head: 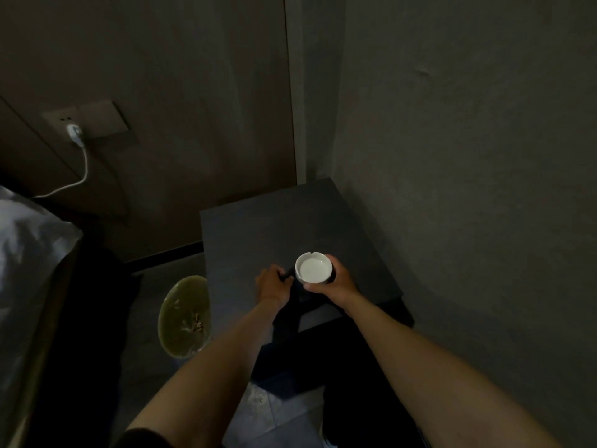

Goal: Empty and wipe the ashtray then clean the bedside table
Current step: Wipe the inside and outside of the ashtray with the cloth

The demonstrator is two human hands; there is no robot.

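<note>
- Two hands work over the near edge of the dark tabletop (258,227): the right hand (336,282) wraps its fingers and thumb around the white ashtray (312,268), held upright and, as far as the dim light shows, just above the surface.
- Left hand (271,284) pinches a dark cloth (292,297) that hangs down over the near edge; its grip is closed on the fabric.
- Ashtray bowl looks clean of butts, so emptying seems done and wiping is the step in hand.
- To wipe well, I would keep the right grip firm on the outer wall, bunch the cloth over the fingertips, and press it round the inside and into the rim notches, turning the ashtray rather than the wrist.
- Green-lined bin (184,318) stands on the floor just left of the tabletop, with butts lying in it; any loosened ash should be tipped there.
- Bed (29,253) lies at far left, and a white charger cable (80,169) hangs from a wall socket, well apart from the work.
- Wall close on the right crowds the elbow; low light makes leftover ash hard to judge.
</note>
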